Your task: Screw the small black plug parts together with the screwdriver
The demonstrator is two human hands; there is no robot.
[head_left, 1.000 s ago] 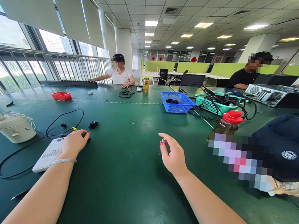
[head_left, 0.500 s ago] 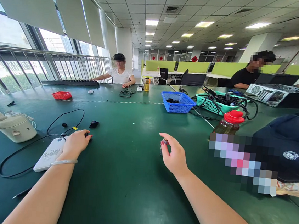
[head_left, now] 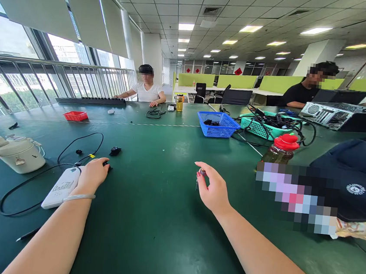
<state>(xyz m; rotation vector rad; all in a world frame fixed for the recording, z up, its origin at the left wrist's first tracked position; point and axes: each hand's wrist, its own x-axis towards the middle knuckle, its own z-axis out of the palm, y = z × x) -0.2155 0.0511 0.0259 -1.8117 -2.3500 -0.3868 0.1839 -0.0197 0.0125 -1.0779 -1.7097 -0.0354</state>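
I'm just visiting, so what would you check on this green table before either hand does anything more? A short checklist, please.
1. Right hand has a firm pinch on the small metal piece: ok, it sits between the fingertips, above the table.
2. Left hand is settled on the small black part: ok, the fingertips cover it on the table.
3. What the metal piece is: cannot tell, too small.
4. Black cable clear of the left hand: not ok, it runs just beside the wrist and the white device.
5. Red-capped bottle clear of the right hand: ok, it stands well apart.
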